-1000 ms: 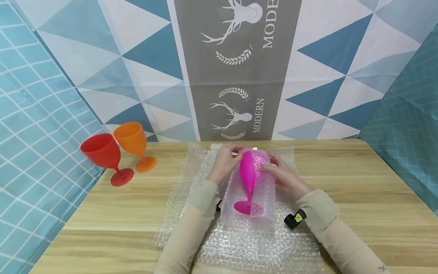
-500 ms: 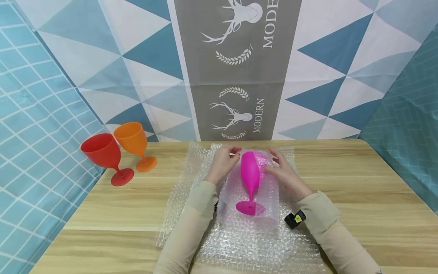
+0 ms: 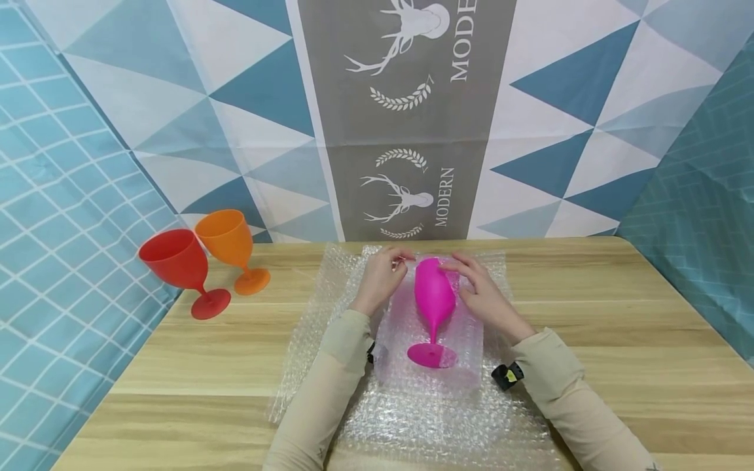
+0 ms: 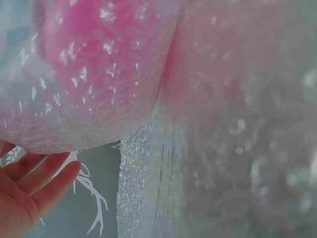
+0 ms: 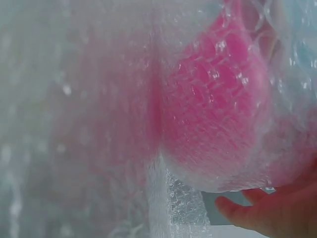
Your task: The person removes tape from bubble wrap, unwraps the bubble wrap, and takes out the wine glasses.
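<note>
A magenta goblet (image 3: pixel 434 301) lies on its side, foot toward me, on a bubble wrap pouch (image 3: pixel 465 369). The wrap covers the right part of its foot, while most of the bowl shows bare. My left hand (image 3: pixel 379 278) holds the pouch's left edge near the goblet's rim, thumb and forefinger close together. Over the right side, my right hand (image 3: pixel 484 297) reaches with spread fingers to the bowl near the rim. In the left wrist view, fingers (image 4: pixel 57 186) lie under the wrap; in the right wrist view, fingers (image 5: pixel 233 210) show below its edge.
More bubble wrap sheets (image 3: pixel 406 432) lie beneath the pouch on the wooden table (image 3: pixel 194 392). At the left stand a red goblet (image 3: pixel 179 261) and an orange goblet (image 3: pixel 230 242). A patterned cloth (image 3: pixel 406 131) hangs behind the table.
The wrap has shifted off the right side of the goblet's bowl, so more bare magenta shows. My right hand's fingers have moved left onto the bowl; my left hand has shifted slightly left.
</note>
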Demonstrator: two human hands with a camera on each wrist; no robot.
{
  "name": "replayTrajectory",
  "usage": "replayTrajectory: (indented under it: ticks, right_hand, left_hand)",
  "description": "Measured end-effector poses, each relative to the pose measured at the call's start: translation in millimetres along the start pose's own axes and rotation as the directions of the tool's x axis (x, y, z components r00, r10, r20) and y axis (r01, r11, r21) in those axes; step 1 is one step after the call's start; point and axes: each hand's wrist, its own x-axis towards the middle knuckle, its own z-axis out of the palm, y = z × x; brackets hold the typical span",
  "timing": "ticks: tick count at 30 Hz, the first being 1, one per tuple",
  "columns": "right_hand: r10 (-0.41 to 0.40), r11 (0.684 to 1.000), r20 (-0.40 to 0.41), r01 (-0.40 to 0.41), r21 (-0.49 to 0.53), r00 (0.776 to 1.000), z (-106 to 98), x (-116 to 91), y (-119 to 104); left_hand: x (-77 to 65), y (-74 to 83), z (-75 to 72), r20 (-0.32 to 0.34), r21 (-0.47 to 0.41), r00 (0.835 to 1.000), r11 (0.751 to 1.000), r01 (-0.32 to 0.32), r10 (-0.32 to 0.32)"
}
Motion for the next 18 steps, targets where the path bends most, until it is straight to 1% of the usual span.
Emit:
replayTrajectory:
  ticks: [7,13,18]
  right_hand:
    - [-0.02,1.0,0.003,0.02,-0.001,1.0,-3.2,0.6,0.7]
    - [-0.015,1.0,0.028,0.015,-0.016,0.999,-6.3,0.8,2.3]
    - [0.007,1.0,0.044,-0.007,0.0,0.999,-8.5,-1.2,2.6]
  left_hand:
    - [0.5,-0.8,-2.0,0.023,0.03,1.0,0.999,0.015,-0.016]
    - [0.3,-2.1,-4.5,0.04,0.04,0.999,0.999,0.011,-0.013]
    - [-0.3,-3.0,-5.1,0.064,0.059,0.998,0.998,0.004,-0.008]
